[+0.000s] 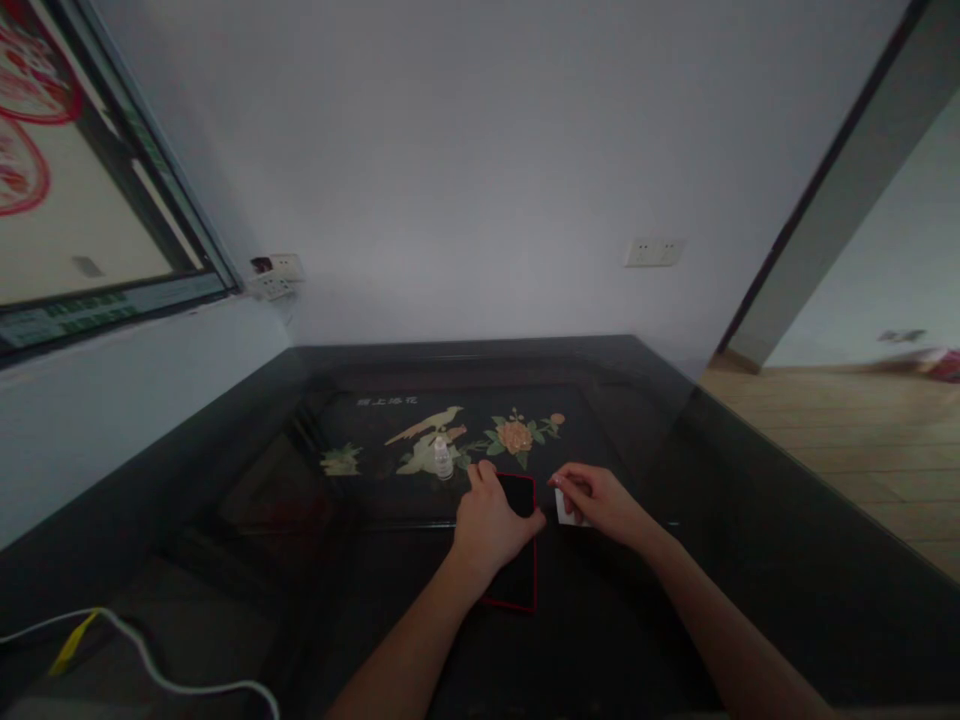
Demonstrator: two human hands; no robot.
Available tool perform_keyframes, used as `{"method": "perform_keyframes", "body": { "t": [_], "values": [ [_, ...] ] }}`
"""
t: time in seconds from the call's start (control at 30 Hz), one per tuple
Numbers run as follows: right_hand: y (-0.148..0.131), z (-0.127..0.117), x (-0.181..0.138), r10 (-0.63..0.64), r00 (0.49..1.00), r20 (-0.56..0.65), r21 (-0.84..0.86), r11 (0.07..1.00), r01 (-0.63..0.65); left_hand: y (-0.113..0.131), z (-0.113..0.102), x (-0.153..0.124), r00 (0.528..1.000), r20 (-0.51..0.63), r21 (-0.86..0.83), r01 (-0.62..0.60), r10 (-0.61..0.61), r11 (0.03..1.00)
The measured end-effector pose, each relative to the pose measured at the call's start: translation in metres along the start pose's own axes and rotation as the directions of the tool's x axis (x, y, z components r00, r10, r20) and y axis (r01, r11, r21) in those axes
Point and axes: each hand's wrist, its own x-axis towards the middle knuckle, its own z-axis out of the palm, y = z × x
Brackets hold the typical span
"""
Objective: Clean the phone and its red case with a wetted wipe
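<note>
A dark-screened phone (517,580) with a red edge lies flat on the black table. My left hand (487,520) spans it from above, fingers at its upper left and thumb at its right edge. Just right of the phone is my right hand (589,495), thumb and index finger pinched together and the other fingers curled. A small white sheet (564,513) shows at those curled fingers; whether it is paper or cloth I cannot tell. Beyond my left hand, a small clear bottle (443,460) stands upright.
The glossy black tabletop (337,620) has a bird-and-flower picture (514,436) on it. A white cable (150,665) with a yellow tag (73,645) runs across the lower left. The wall behind carries sockets (654,252). A window (97,180) is at left, wooden floor (847,430) at right.
</note>
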Motion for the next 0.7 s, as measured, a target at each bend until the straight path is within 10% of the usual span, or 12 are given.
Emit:
{"method": "perform_keyframes", "body": {
  "t": [0.4,0.7],
  "values": [
    [-0.004,0.005,0.000,-0.013,1.000,0.017,0.062,0.998,0.012,0.005,-0.002,0.003,0.992,-0.111,-0.576,-0.110,0.055,0.810],
    [-0.018,0.034,-0.011,-0.062,0.962,0.264,0.311,0.950,-0.024,0.004,-0.002,0.010,0.975,-0.203,-0.697,-0.081,-0.088,0.712]
  ]
}}
